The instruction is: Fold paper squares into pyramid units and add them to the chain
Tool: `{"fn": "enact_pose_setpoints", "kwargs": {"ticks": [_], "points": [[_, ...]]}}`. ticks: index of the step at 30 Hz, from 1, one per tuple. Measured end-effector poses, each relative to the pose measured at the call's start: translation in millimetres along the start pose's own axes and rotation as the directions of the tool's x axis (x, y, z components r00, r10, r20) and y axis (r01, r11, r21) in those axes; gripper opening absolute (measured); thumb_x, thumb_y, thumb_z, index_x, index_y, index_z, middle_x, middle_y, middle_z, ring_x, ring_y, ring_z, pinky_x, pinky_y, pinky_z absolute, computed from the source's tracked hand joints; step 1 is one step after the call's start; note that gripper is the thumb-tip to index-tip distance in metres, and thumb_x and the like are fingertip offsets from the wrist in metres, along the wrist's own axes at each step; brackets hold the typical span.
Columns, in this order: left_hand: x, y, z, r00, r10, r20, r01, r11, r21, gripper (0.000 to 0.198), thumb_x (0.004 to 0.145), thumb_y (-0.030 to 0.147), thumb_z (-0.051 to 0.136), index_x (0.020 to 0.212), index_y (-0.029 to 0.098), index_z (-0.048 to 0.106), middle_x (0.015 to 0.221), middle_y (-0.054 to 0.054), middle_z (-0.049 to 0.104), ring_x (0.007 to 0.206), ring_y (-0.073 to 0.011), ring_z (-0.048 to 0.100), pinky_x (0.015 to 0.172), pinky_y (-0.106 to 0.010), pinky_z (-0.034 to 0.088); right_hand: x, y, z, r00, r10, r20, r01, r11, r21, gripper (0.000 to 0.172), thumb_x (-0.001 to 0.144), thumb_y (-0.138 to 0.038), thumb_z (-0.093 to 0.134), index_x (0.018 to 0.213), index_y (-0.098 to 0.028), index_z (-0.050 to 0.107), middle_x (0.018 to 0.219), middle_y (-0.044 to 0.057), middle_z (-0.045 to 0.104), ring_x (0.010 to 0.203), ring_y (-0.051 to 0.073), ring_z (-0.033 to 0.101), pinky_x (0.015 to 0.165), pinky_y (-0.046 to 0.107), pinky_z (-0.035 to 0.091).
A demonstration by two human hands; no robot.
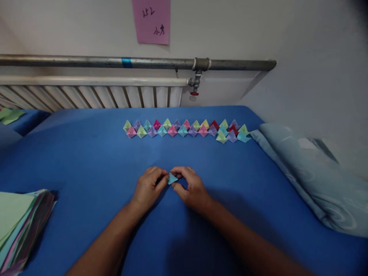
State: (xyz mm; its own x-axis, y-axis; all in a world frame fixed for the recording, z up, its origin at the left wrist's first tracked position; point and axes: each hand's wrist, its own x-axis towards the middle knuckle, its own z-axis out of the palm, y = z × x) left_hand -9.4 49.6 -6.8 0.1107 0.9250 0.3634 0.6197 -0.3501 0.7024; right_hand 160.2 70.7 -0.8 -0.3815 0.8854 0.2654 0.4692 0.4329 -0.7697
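Between my two hands is a small light-blue folded paper piece point(172, 178), pointed at its right end. My left hand point(149, 186) pinches its left side between thumb and fingers. On the other side, my right hand point(191, 188) has its thumb and index finger closed around the right part of the paper. The fingertips cover some of its edges. Farther off, rows of folded paper pieces point(172, 130) in pink, green, purple, blue, yellow and red stand close together on the blue surface point(94, 161).
A stack of coloured paper sheets point(17, 218) lies at the lower left. Folded light-blue patterned fabric point(313, 180) rests along the right side. Behind the surface are a white radiator point(129, 96), a metal pipe point(86, 61) and a valve point(197, 82). A pink note point(151, 23) hangs on the wall.
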Motion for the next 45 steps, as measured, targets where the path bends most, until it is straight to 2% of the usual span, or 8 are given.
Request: {"fn": "enact_pose_setpoints", "kwargs": {"ticks": [4, 9, 13, 19, 24, 33, 45], "points": [[-2, -1, 0.9, 0.996, 0.088, 0.000, -0.088, 0.994, 0.059, 0.011, 0.090, 0.019, 0.054, 0.083, 0.018, 0.062, 0.077, -0.002, 0.065, 0.075, -0.0149, 0.059, 0.071, -0.028, 0.045, 4, 5, 0, 0.998, -0.042, -0.053, 0.044, 0.998, 0.052, 0.010, 0.083, -0.017, 0.058, 0.088, -0.022, 0.065, 0.084, 0.003, 0.067, 0.083, 0.017, 0.060, 0.078, 0.030, 0.045], [-4, 1, 3.9, 0.996, 0.085, 0.017, -0.086, 0.995, 0.057, 0.008, 0.089, 0.020, 0.055, 0.083, 0.019, 0.061, 0.078, -0.001, 0.064, 0.076, -0.0150, 0.058, 0.072, -0.028, 0.046, 4, 10, 1, 0.985, -0.165, -0.039, 0.165, 0.986, -0.005, 0.011, 0.085, -0.015, 0.057, 0.084, -0.022, 0.066, 0.076, 0.001, 0.066, 0.075, 0.015, 0.060, 0.076, 0.029, 0.044], [-4, 3, 3.5, 0.997, 0.073, 0.033, -0.075, 0.995, 0.058, 0.006, 0.088, 0.020, 0.056, 0.084, 0.019, 0.061, 0.078, -0.001, 0.064, 0.077, -0.0154, 0.059, 0.072, -0.029, 0.046, 4, 12, 0, 0.979, -0.204, -0.027, 0.203, 0.978, -0.055, 0.012, 0.084, -0.013, 0.054, 0.081, -0.020, 0.064, 0.075, 0.002, 0.064, 0.074, 0.015, 0.058, 0.073, 0.029, 0.044], [-4, 4, 1.5, 0.998, 0.043, 0.037, -0.046, 0.997, 0.058, 0.008, 0.087, 0.018, 0.055, 0.081, 0.019, 0.061, 0.076, 0.000, 0.062, 0.075, -0.0144, 0.058, 0.070, -0.027, 0.046, 2, 12, 0, 0.976, -0.216, -0.018, 0.214, 0.974, -0.073, 0.012, 0.083, -0.012, 0.052, 0.079, -0.019, 0.061, 0.075, 0.002, 0.061, 0.071, 0.014, 0.056, 0.069, 0.027, 0.043], [-4, 6, 1.5, 0.998, 0.046, 0.034, -0.047, 0.999, 0.017, 0.009, 0.086, 0.018, 0.058, 0.093, 0.020, 0.063, 0.087, -0.002, 0.064, 0.080, -0.0146, 0.059, 0.073, -0.027, 0.047, 1, 13, 0, 0.971, -0.238, -0.016, 0.235, 0.968, -0.085, 0.011, 0.083, -0.012, 0.052, 0.079, -0.019, 0.060, 0.073, 0.001, 0.061, 0.069, 0.013, 0.055, 0.067, 0.025, 0.042], [-3, 3, -0.4, 0.997, 0.049, 0.056, -0.052, 0.997, 0.063, 0.011, 0.089, 0.021, 0.053, 0.081, 0.019, 0.060, 0.078, -0.001, 0.062, 0.076, -0.0144, 0.058, 0.072, -0.028, 0.045, 2, 11, 0, 0.972, -0.237, -0.014, 0.234, 0.968, -0.095, 0.012, 0.083, -0.012, 0.050, 0.077, -0.019, 0.058, 0.069, 0.000, 0.058, 0.064, 0.012, 0.053, 0.063, 0.024, 0.040], [-3, 7, -11.2, 0.996, -0.089, 0.017, 0.089, 0.996, 0.022, 0.011, 0.084, 0.021, 0.051, 0.074, 0.020, 0.056, 0.074, 0.001, 0.059, 0.068, -0.0124, 0.054, 0.065, -0.026, 0.043, 1, 8, -10, 0.982, -0.182, -0.054, 0.176, 0.979, -0.098, 0.014, 0.077, -0.008, 0.046, 0.072, -0.020, 0.051, 0.066, -0.002, 0.053, 0.059, 0.011, 0.049, 0.058, 0.023, 0.038]]}}
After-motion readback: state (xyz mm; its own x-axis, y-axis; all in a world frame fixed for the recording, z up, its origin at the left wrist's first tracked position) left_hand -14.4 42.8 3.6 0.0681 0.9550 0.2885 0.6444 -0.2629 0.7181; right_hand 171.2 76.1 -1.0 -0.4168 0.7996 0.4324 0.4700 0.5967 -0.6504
